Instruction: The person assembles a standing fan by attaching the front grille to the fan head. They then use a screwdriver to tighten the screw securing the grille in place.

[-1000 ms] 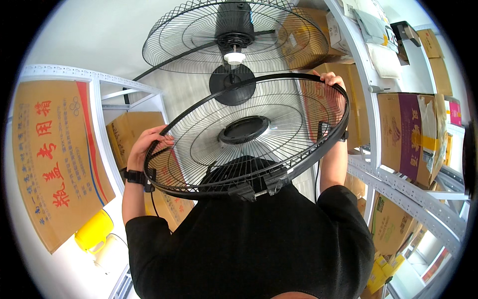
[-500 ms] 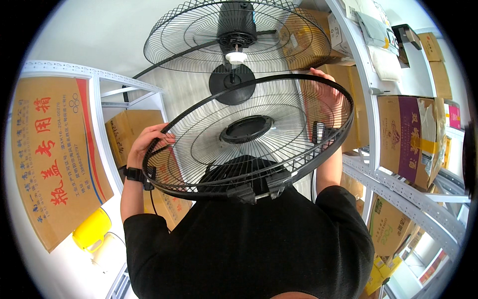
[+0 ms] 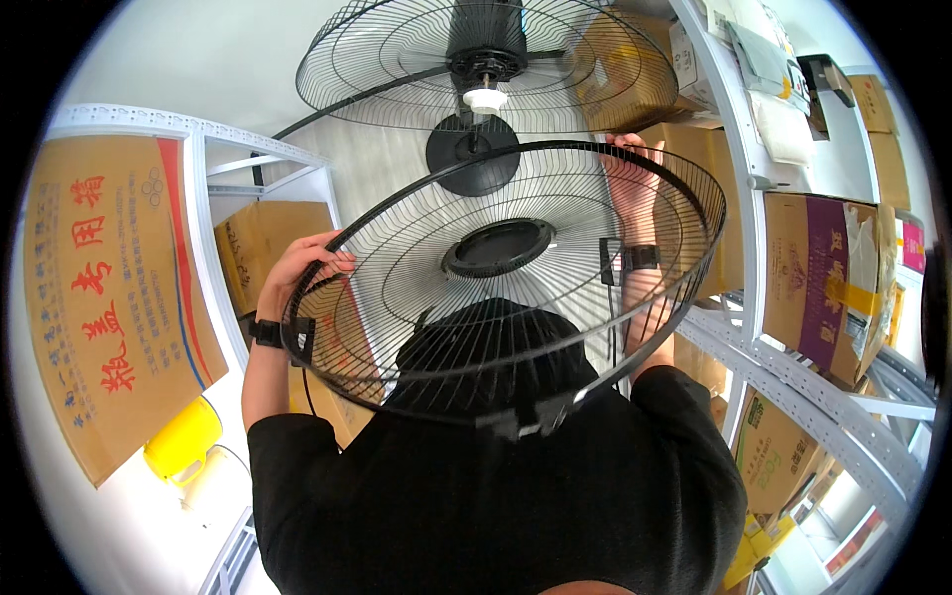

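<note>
A round black wire fan grille (image 3: 496,248), with a solid disc at its centre, is held up in front of my chest. At its left rim, my left hand (image 3: 305,266) is closed with the fingers over the edge. My right hand (image 3: 635,167) grips the far right rim, and its forearm shows through the wires. Dark clip-like parts (image 3: 521,421) sit at the grille's near edge. Beyond stands a black fan (image 3: 486,40) with its rear grille (image 3: 347,74) attached. A white nut (image 3: 485,100) sits on the fan's shaft, above a round black base (image 3: 456,164).
On the left, a large cardboard box (image 3: 109,297) sits on a metal shelf (image 3: 198,178), with a yellow jug (image 3: 183,436) below. More cartons (image 3: 813,278) fill a metal rack (image 3: 744,149) at the right. Another carton (image 3: 268,248) stands behind my left hand.
The held grille has shifted slightly right, and its near edge has moved lower in view. My right hand has moved left along the far rim. My left hand keeps its hold.
</note>
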`<state>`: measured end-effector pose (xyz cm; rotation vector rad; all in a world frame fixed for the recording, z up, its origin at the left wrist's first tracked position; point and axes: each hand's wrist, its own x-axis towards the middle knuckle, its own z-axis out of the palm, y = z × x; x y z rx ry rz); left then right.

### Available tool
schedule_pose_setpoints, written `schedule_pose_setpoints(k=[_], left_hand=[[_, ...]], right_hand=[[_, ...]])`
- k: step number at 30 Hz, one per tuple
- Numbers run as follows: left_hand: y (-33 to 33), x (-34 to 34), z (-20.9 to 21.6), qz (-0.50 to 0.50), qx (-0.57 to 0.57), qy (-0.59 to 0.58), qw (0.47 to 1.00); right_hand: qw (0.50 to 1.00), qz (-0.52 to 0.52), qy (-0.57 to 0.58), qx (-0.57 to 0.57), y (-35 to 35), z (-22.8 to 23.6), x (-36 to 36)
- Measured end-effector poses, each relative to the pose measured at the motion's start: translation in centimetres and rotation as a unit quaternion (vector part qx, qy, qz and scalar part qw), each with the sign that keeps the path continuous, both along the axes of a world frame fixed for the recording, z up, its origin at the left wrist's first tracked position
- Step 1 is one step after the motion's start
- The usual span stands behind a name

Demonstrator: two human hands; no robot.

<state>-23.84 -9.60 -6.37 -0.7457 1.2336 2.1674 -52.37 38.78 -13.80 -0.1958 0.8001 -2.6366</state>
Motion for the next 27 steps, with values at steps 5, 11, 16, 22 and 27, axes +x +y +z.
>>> schedule_pose_setpoints(k=[5, 11, 16, 22, 27], left_hand=[[2.5, 0.8, 3.1, 0.013, -0.04, 0.117, 0.992], [2.1, 4.0, -1.3, 0.05, -0.032, 0.195, 0.979], [-1.4, 6.4, -8.0, -0.043, -0.184, 0.26, 0.947], [0.8, 1.6, -5.1, 0.009, 0.139, 0.015, 0.99], [-1.5, 1.4, -6.3, -0.076, 0.012, 0.031, 0.997]], right_hand=[[1.0, 0.003, -0.025, -0.005, 0.7, -3.0, -0.9], [0.99, -0.082, -0.086, 0.076, -0.9, 1.2, 1.8], [0.969, -0.172, -0.135, 0.118, -0.4, -0.2, 0.6], [0.966, -0.157, -0.132, 0.156, 1.5, 0.8, 1.9], [0.939, -0.227, -0.209, 0.156, 1.5, 1.7, 2.4]])
